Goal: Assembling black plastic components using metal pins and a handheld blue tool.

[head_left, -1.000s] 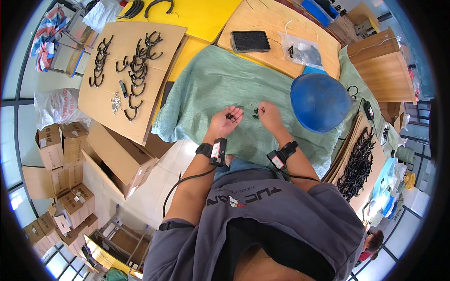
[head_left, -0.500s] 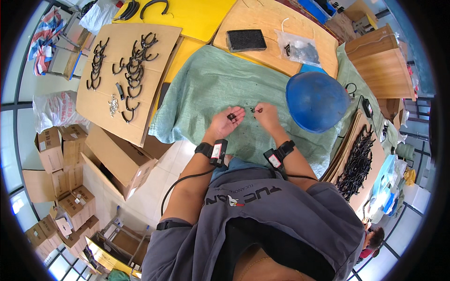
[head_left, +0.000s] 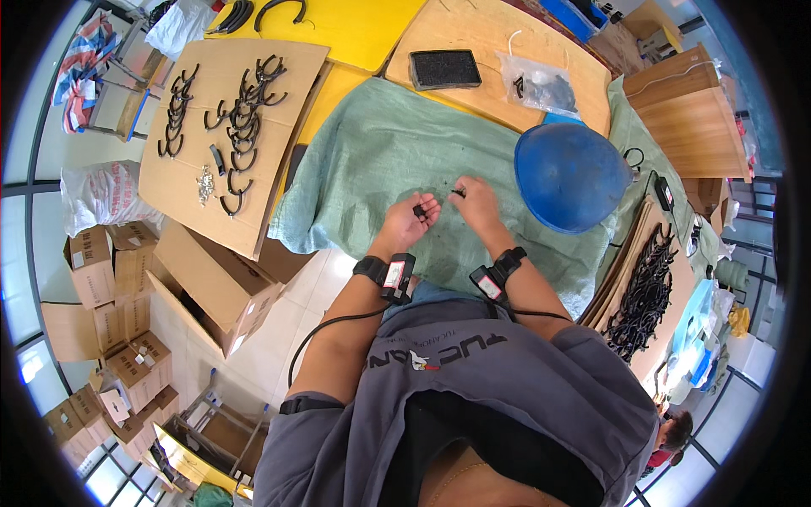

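My left hand (head_left: 407, 223) lies palm up on the green woven cloth (head_left: 372, 152) and cups a few small black parts (head_left: 419, 209) in its fingers. Just to its right, my right hand (head_left: 477, 203) pinches one small black part (head_left: 457, 193) between thumb and fingertips, close above the cloth. Both wrists carry black strapped-on devices with cables running back along my forearms. The two hands are a short gap apart.
A blue dome-shaped bowl (head_left: 570, 176) sits upside down right of my hands. A cardboard sheet (head_left: 226, 127) with several black hooks lies at left. Behind are a black foam pad (head_left: 445, 68) and a clear bag (head_left: 539, 84). More black hooks (head_left: 644, 291) pile at right. Cardboard boxes (head_left: 110, 287) stand below left.
Both hands stay over the same spot of the cloth. My right hand has drawn slightly away from the left, fingers closed on a small part; the view has shifted a little.
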The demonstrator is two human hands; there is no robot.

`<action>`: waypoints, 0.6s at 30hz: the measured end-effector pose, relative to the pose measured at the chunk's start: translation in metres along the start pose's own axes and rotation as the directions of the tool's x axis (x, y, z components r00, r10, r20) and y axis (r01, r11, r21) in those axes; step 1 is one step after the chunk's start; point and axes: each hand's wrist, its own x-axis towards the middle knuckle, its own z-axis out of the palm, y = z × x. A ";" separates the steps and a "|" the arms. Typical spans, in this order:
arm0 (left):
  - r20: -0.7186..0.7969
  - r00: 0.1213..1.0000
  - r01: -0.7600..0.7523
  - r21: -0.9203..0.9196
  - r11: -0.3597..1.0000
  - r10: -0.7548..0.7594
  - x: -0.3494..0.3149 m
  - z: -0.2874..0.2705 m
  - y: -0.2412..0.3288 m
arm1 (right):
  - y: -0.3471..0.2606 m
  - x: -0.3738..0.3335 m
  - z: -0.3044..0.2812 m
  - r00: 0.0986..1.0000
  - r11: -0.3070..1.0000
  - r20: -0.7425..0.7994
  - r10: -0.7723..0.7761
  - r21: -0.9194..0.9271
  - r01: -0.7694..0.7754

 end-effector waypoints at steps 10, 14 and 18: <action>0.122 0.992 0.018 0.014 1.000 -0.019 0.005 0.010 -0.005 | -0.014 0.007 -0.028 0.939 0.876 0.292 0.181 0.387 -0.289; 0.093 0.996 0.014 -0.061 0.998 -0.008 0.002 0.022 -0.009 | -0.007 0.002 -0.034 0.882 0.655 0.313 0.354 0.590 -0.472; 0.004 1.000 -0.020 -0.027 0.999 0.020 0.002 0.016 -0.007 | 0.006 -0.008 -0.025 0.968 0.953 0.196 0.156 0.227 -0.200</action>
